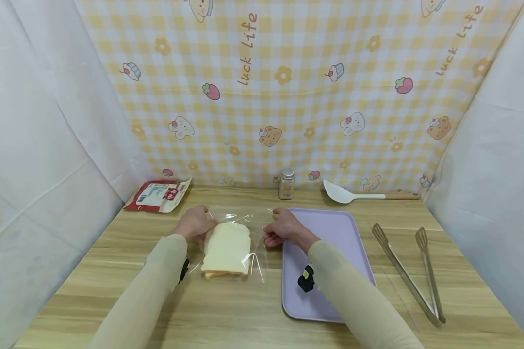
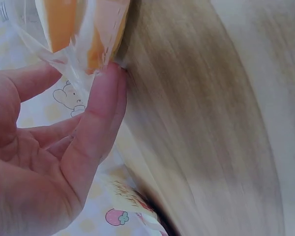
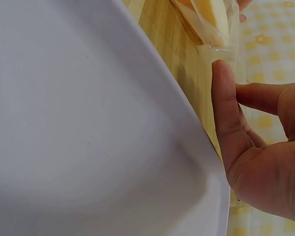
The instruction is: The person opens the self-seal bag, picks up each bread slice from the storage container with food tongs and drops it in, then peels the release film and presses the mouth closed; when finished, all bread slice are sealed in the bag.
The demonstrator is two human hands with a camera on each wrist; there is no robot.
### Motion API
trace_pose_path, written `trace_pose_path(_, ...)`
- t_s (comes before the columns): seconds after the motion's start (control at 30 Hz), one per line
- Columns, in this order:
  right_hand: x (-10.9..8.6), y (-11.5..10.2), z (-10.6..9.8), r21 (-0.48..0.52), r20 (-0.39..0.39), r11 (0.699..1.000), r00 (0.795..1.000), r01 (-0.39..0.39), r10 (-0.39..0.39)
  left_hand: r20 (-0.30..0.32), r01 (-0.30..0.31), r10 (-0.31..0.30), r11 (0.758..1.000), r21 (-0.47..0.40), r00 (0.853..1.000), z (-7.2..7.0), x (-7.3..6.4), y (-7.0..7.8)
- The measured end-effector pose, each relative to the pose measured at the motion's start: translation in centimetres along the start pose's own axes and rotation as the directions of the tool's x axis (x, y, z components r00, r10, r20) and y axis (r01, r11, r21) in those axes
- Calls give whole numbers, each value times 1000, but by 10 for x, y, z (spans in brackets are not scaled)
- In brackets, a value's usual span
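Observation:
Two stacked slices of white bread (image 1: 227, 248) lie inside a clear plastic bag (image 1: 257, 267) on the table, their brown crusts toward the near side. At the bag's left edge, my left hand (image 1: 196, 223) holds the film between thumb and fingers beside the bread. My right hand (image 1: 286, 227) has the opposite edge of the bag between thumb and fingers, close to the tray. In the left wrist view, the bread's crusts (image 2: 59, 24) show through the film just past the fingertips. The right wrist view shows a corner of the film (image 3: 240, 69) at the fingers.
A lilac tray (image 1: 332, 225) lies under my right forearm. Metal tongs (image 1: 408, 276) lie spread at the right. Along the back are a red and white food packet (image 1: 157, 195), a small shaker jar (image 1: 286, 184) and a white spatula (image 1: 340, 193) with a wooden handle.

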State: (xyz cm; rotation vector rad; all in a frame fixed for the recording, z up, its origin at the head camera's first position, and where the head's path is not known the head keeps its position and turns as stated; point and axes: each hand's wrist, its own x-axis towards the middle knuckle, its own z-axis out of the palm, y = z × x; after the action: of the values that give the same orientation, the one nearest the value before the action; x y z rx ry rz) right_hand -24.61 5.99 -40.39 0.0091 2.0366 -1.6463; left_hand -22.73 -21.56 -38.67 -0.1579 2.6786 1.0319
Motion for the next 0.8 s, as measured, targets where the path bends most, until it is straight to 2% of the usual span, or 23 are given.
trace_pose_path(0.13, -1, 0, 0, -9, -5, 1000, 1000, -4, 4, 23, 23, -23, 1000, -21, 999, -1, -2, 1)
trace_pose_path(0.37, -1, 0, 0, -15, 13, 1000, 1000, -1, 1, 34, 19, -19, 1000, -1, 999, -2, -1, -1)
trace_pose_path(0.5, -6, -4, -6, -51, -26, 999, 999, 17, -18, 32, 10, -10, 1000, -1, 999, -5, -3, -3)
trace_pose_path(0.6, -15, -13, -21, -111, -87, 992, 994, 57, -67, 9, -6, 5, 997, 76, 1000, -14, -7, -4)
trace_pose_path(0.67, -25, -18, -35, -172, -142, 979, 981, 108, -133, -21, -34, 37, 987, 157, 999, -23, -10, -5)
trace_pose_path(0.7, -31, -20, -44, -215, -177, 966, 967, 142, -181, -42, -54, 63, 979, 194, 997, -28, -11, -5)
trace_pose_path(0.77, -44, -23, -63, -331, -234, 920, 927, 209, -295, -95, -94, 122, 963, 253, 988, -37, -16, -4)
trace_pose_path(0.8, -51, -24, -71, -397, -261, 887, 898, 235, -355, -119, -114, 150, 958, 265, 982, -41, -18, -3)
